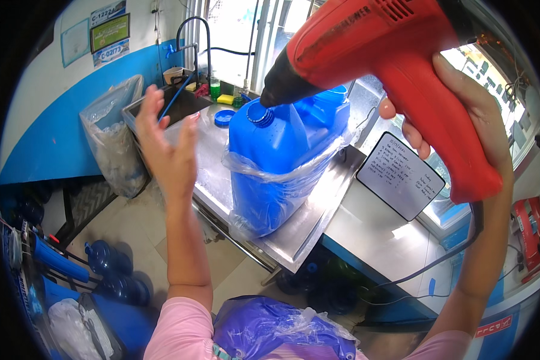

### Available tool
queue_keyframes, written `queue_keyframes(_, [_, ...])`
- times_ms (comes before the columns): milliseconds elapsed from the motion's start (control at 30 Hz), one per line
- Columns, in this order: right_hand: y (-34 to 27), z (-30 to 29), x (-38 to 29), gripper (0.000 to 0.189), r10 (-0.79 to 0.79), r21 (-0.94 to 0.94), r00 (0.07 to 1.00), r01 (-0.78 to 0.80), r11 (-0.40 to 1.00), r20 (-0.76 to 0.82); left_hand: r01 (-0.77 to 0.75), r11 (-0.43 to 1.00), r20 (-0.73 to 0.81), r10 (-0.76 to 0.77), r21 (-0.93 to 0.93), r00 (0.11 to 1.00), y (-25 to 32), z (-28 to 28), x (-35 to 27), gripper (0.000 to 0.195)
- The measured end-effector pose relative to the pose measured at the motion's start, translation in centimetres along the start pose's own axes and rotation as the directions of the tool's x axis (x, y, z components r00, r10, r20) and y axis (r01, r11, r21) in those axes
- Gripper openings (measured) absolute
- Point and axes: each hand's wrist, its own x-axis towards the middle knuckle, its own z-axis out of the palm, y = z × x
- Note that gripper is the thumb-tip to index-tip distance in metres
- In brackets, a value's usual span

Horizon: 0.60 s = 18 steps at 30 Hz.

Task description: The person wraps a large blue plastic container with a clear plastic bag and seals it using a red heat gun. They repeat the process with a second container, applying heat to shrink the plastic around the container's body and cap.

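A red heat gun with a black nozzle is gripped by its handle in my right hand. Its nozzle tip points down beside the open threaded neck of a blue plastic jerrycan; whether they touch I cannot tell. Clear plastic film wraps the jerrycan's lower part in loose folds. Behind its handle is a second, wider blue opening. My left hand is raised to the left of the jerrycan, fingers apart, holding nothing. A blue screw cap lies on the stainless steel counter.
A sink with a black faucet stands at the back left, near yellow sponges. A plastic bag of waste hangs left of it. A whiteboard bears writing. The gun's cord trails at right. Blue water bottles stand on the floor.
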Motion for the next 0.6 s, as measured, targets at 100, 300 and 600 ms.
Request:
queue_keyframes(100, [0.0, -0.1, -0.2, 0.051, 0.002, -0.078, 1.0, -0.001, 0.997, 0.011, -0.071, 0.995, -0.25, 0.05, -0.074, 0.967, 1.5, -2.1, -0.5, 0.049])
queue_keyframes(300, [0.6, -0.3, -0.3, 0.051, -0.05, -0.042, 0.997, 0.048, 0.998, -0.055, -0.209, 0.955, -0.393, 0.114, -0.21, 0.913, 3.6, -3.1, -1.7, 0.037])
queue_keyframes(600, [4.5, -6.5, -7.6, 0.038, 0.056, -0.041, 0.978, -0.065, 0.997, -0.202, -0.044, 0.98, -0.036, 0.038, -0.196, 0.999, 3.5, 3.1, -4.9, 0.031])
